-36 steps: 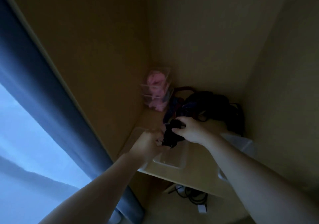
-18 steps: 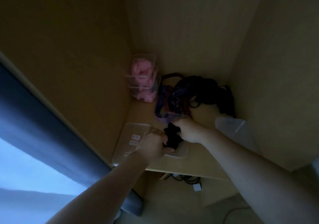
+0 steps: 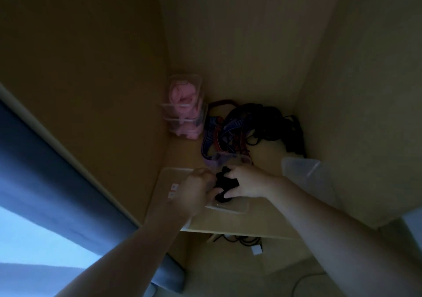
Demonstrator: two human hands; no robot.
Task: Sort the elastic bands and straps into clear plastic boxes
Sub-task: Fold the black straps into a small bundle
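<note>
The scene is dim. A bunched black band [image 3: 225, 183] sits between my two hands, over a clear plastic box [image 3: 230, 206] at the shelf's front. My left hand [image 3: 197, 190] grips its left side and my right hand [image 3: 247, 182] grips its right side. Behind them a second clear box [image 3: 230, 159] stands next to a heap of blue-and-red striped straps [image 3: 219, 136] and black straps [image 3: 269, 123]. Clear boxes stacked in the back left corner [image 3: 185, 111] hold pink bands.
A flat clear lid with small labels [image 3: 169, 182] lies at the left front of the wooden shelf [image 3: 262, 223]. Another clear box [image 3: 303, 171] stands at the right wall. Cables and a white plug [image 3: 255, 248] lie on the floor below. A blue curtain [image 3: 45, 193] hangs at the left.
Both hands have brought the black band down from beside the strap heap to the front clear box. The camera view has shifted, and the second box behind has come into sight.
</note>
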